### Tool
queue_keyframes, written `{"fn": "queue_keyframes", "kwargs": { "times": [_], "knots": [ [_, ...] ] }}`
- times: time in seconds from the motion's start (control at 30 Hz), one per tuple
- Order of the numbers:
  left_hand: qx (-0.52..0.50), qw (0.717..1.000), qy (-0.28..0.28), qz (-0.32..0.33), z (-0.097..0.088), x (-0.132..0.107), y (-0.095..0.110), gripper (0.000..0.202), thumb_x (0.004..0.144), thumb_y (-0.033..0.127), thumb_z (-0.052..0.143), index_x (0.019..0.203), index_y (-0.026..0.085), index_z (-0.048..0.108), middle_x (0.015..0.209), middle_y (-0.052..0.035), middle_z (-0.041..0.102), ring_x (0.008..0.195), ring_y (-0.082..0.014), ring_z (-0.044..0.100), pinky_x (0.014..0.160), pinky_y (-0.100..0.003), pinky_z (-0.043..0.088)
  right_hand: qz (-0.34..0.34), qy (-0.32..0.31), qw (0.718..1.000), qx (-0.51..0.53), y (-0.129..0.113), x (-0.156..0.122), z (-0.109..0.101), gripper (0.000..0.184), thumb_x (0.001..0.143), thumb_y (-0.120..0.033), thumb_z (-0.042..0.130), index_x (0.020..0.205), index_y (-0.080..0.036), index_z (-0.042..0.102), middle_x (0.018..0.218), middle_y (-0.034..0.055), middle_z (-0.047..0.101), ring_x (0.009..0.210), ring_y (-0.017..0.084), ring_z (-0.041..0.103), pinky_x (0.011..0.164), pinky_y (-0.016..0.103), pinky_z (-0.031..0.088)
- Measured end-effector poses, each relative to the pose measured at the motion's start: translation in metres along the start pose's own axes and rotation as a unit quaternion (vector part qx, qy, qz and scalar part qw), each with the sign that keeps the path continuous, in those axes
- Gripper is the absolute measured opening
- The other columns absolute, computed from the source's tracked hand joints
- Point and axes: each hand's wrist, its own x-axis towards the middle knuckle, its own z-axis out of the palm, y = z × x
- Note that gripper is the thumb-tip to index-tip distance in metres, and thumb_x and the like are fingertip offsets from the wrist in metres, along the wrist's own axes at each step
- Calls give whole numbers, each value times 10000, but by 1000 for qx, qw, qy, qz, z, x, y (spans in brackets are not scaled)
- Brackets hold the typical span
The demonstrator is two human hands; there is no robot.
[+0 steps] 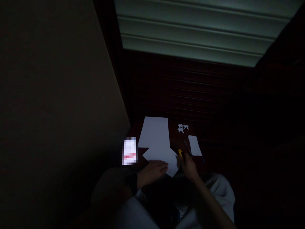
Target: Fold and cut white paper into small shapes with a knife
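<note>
My left hand (156, 169) lies flat on a white sheet of paper (158, 154), its fingers stretched out toward the right. That sheet is turned at an angle, with one corner pointing at my lap. In my right hand (189, 167) is a small yellow-and-dark tool (180, 153), held at the sheet's right edge. Most of the tool is hidden by my fingers and the dim light, so its exact kind is unclear. Beyond the angled sheet lies a larger white sheet (154, 130), partly overlapped by it.
Several small white paper cutouts (181, 128) lie at the far right. Near my right hand are a dark, thin pen-like object (187, 147) and a narrow white paper stack (195, 145). A bright, blurred-out screen (130, 151) stands left. A wall (59, 79) borders the left side.
</note>
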Motion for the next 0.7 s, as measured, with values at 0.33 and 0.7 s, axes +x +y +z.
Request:
{"fn": "queue_keyframes", "kwargs": {
  "times": [0.33,0.7],
  "knots": [
    [-264,897,207,-287,-46,5,-34,186,844,314,560,860,253,735,857,-11,735,775,-196,676,719,-284,490,-7,86,995,39,5,5,-7,436,931,-409,318,1253,-151,459,1166,143,585,1039,240,580,858,369,459],
    [-630,518,415,-403,-87,32,-65,450,657,463,737,914,101,657,791,-90,697,634,-179,634,551,-275,472,-36,80,977,-194,-7,8,15,317,883,-222,426,1175,-158,532,1018,156,569,995,306,535,890,422,382]
  ]
}}
